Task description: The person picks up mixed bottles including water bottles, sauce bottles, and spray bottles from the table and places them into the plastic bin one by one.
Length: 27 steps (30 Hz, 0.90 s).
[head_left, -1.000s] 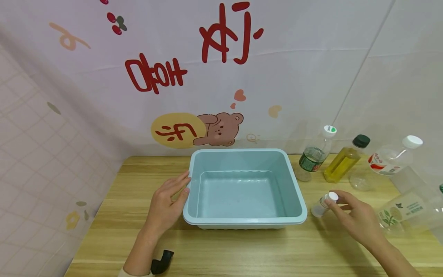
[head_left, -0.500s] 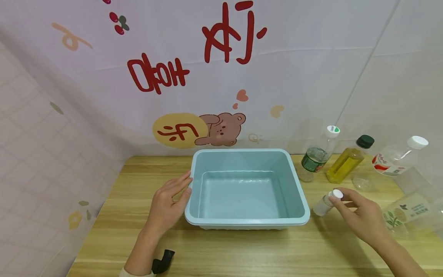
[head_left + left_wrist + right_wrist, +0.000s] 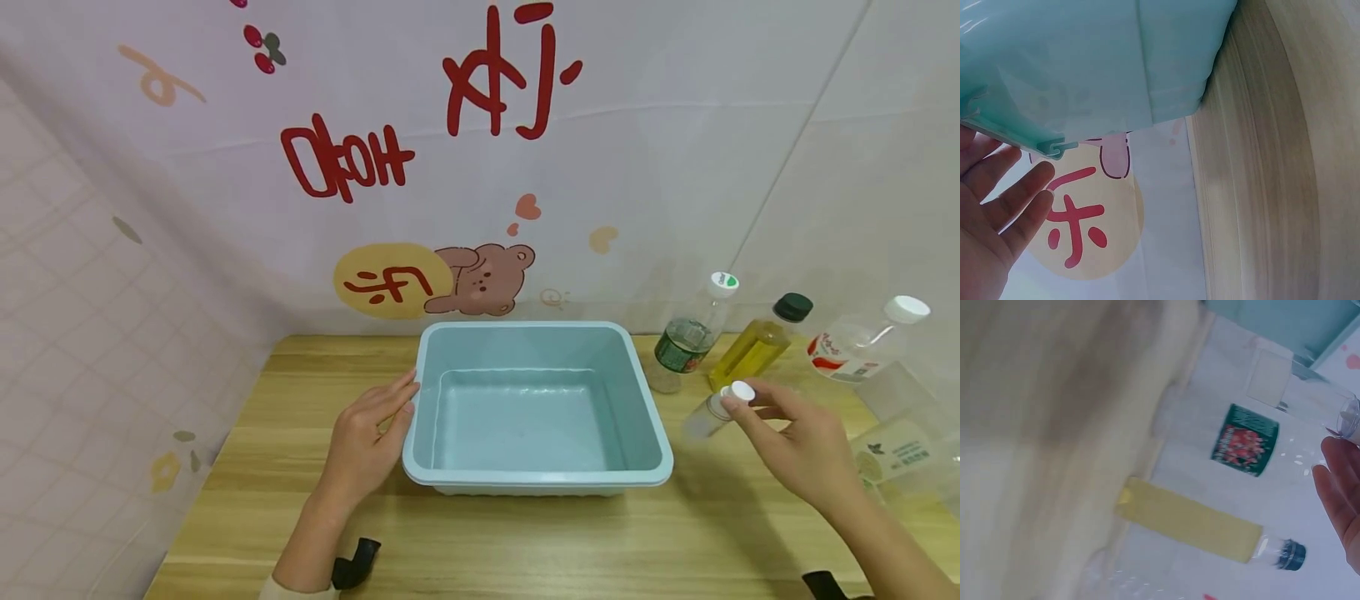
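Observation:
My left hand (image 3: 365,442) rests its nearly straight fingers against the left rim of a light blue plastic tub (image 3: 537,478). In the left wrist view the fingertips sit right at that rim, and the tub's outer wall (image 3: 1085,69) fills the upper part. With thumb and fingers, my right hand (image 3: 806,446) pinches a small clear bottle (image 3: 705,421) near its white cap (image 3: 742,392). The bottle tilts, base toward the tub, and hangs over the table to the tub's right. The right wrist view shows that small bottle (image 3: 1310,394) at the fingertips.
Behind the right hand stand a green-labelled clear bottle (image 3: 681,348), a bottle of yellow liquid (image 3: 756,346) and a red-labelled clear bottle (image 3: 836,360). A leaf-labelled clear bottle (image 3: 896,446) is partly behind the right hand. A printed cloth (image 3: 637,167) hangs behind the wooden table (image 3: 510,550).
My right hand has raised the small bottle from the table and moved slightly up and right with it. The left hand stays at the tub's rim; the head view shifts a little.

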{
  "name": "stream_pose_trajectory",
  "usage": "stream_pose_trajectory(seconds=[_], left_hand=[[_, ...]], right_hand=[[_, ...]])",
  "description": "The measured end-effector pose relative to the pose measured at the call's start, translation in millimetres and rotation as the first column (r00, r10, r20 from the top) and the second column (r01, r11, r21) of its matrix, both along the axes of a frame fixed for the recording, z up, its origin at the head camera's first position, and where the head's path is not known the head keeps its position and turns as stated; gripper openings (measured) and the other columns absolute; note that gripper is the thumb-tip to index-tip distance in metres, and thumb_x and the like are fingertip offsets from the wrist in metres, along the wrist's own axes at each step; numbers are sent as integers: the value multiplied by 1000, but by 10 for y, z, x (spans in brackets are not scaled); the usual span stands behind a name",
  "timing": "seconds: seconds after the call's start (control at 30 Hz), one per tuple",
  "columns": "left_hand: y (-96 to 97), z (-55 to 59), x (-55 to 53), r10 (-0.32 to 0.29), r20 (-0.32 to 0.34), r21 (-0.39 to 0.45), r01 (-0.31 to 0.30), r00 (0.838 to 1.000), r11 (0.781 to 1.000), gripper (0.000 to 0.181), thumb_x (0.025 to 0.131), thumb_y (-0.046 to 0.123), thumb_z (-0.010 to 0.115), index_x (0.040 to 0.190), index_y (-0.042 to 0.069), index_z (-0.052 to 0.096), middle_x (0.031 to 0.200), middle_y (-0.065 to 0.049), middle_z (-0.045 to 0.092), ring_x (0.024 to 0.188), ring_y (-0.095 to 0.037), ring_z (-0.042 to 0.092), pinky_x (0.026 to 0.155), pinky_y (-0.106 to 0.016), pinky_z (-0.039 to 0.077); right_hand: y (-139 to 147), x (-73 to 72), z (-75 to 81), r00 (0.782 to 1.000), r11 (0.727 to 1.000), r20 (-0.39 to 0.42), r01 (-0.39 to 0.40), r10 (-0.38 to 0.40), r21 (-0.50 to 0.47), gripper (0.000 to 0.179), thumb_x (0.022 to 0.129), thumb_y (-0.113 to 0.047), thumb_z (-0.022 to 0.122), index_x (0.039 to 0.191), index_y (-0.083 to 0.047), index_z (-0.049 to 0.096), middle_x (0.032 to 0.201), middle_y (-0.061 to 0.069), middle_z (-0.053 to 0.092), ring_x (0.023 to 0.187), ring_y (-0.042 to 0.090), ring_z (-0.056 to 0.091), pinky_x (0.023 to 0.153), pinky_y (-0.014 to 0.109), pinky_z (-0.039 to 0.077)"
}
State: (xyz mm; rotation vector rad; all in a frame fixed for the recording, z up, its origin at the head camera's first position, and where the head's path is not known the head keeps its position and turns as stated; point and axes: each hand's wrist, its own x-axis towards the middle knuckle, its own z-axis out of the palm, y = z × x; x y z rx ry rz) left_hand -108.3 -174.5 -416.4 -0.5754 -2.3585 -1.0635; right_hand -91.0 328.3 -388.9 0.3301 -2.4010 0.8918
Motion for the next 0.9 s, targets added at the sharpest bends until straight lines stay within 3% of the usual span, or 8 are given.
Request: stream_pose_trajectory(seconds=[0.3, 0.5, 0.7, 0.9], left_hand=[[-8, -6, 23, 9, 5, -11, -9, 1000, 1000, 32, 97, 3, 68, 129, 2, 74, 140, -5, 67, 121, -29, 69, 97, -55, 57], [-19, -23, 35, 16, -6, -17, -16, 1000, 1000, 33, 96, 4, 69, 129, 2, 74, 140, -6, 67, 120, -30, 69, 96, -55, 57], [-13, -29, 65, 22, 7, -22, -22, 1000, 1000, 32, 97, 5, 69, 129, 3, 74, 140, -7, 67, 119, -29, 70, 95, -54, 58], [10, -35, 85, 22, -1, -17, -22, 1000, 1000, 33, 97, 4, 69, 129, 3, 74, 139, -7, 67, 119, -28, 70, 95, -53, 58]], right_hand=[[-107, -84, 322, 998, 999, -42, -36, 37, 28, 27, 82, 4, 84, 107, -2, 76, 95, -33, 64, 83, -23, 57, 63, 6, 48], [-176, -170, 532, 981, 991, -156, -98, 111, 90, 31, 74, 11, 84, 103, 1, 77, 98, -36, 62, 81, -23, 58, 63, 7, 50], [-277, -223, 756, 986, 989, -116, -107, 119, 102, 31, 78, 8, 85, 106, -2, 76, 91, -29, 65, 82, -24, 58, 62, 7, 50], [-394, -300, 905, 980, 989, -155, -113, 127, 98, 35, 78, 3, 88, 111, 1, 77, 93, -32, 64, 82, -24, 58, 68, 4, 48]])
